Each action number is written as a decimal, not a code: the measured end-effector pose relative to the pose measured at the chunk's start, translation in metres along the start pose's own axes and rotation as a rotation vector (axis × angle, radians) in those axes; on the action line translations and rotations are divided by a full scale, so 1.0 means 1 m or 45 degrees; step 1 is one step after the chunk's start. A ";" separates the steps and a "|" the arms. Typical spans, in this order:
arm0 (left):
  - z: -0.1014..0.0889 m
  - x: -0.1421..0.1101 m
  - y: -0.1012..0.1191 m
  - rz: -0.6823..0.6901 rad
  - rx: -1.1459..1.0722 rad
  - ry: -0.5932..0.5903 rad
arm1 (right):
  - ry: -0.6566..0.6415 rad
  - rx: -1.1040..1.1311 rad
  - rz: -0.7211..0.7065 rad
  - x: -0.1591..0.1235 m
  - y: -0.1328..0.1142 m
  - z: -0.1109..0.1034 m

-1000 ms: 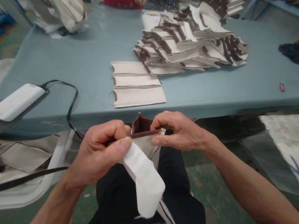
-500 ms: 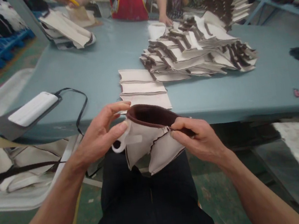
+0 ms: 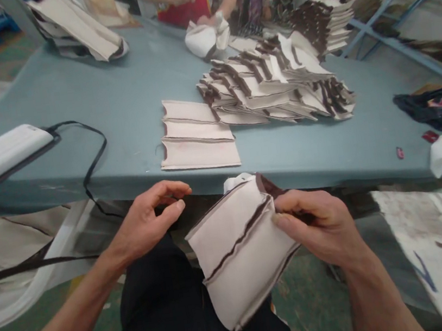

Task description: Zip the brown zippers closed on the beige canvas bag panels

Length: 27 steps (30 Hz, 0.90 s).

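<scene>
My right hand (image 3: 313, 223) pinches the upper right edge of a sewn cream fabric piece (image 3: 250, 254) between thumb and fingers. The piece has dark brown seams and a brown inner side at its top, and hangs tilted above my lap with a seamed face toward me. Just left of it is my left hand (image 3: 154, 218), fingers apart and holding nothing, not touching the piece. Something white (image 3: 237, 180) pokes out behind the top of the piece; its kind is hidden. On the table (image 3: 120, 92) beyond lie similar flat cream pieces (image 3: 199, 134).
A large heap of cream and brown pieces (image 3: 271, 84) covers the table's middle right. A white device (image 3: 5, 152) with a black strap lies at left, above a white bin (image 3: 23, 308). Across the table, a co-worker's hands (image 3: 206, 20) hold a white bundle (image 3: 203, 39).
My left hand has come off the piece's rim and moved slightly down-left. The piece has turned, its seamed side now facing me. The co-worker now handles a white bundle.
</scene>
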<state>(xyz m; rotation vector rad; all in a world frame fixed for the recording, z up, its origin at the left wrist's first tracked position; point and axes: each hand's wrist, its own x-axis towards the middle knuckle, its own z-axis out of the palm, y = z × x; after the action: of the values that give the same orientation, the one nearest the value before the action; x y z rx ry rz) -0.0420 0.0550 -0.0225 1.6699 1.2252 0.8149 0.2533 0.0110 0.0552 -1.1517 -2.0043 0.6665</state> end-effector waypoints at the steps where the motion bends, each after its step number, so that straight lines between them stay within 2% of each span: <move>1: 0.000 0.003 0.001 0.016 -0.007 -0.013 | -0.027 -0.009 -0.010 -0.001 -0.002 -0.002; 6: 0.007 0.017 -0.007 0.042 -0.188 -0.057 | -0.121 -0.004 -0.127 -0.002 -0.016 -0.009; 9: 0.009 0.023 -0.011 0.110 -0.269 -0.155 | -0.174 -0.025 -0.188 0.001 -0.023 -0.009; 12: 0.011 0.025 -0.004 0.191 -0.198 -0.295 | -0.215 -0.043 -0.213 0.004 -0.027 -0.007; 18: 0.025 0.032 0.008 0.228 -0.104 -0.384 | -0.222 0.013 -0.192 0.004 -0.023 -0.002; 21: 0.034 0.038 0.004 0.277 -0.123 -0.347 | -0.212 0.082 -0.177 0.002 -0.022 -0.002; 24: 0.046 0.044 0.000 0.324 -0.294 -0.312 | -0.208 0.136 -0.160 0.001 -0.023 -0.001; 27: 0.059 0.049 -0.005 0.262 -0.415 -0.298 | -0.175 0.169 -0.159 0.001 -0.025 0.001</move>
<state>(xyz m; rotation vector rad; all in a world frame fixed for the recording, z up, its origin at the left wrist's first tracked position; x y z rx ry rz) 0.0227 0.0863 -0.0501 1.5840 0.7259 0.8636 0.2398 -0.0001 0.0728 -0.9171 -2.0926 0.8200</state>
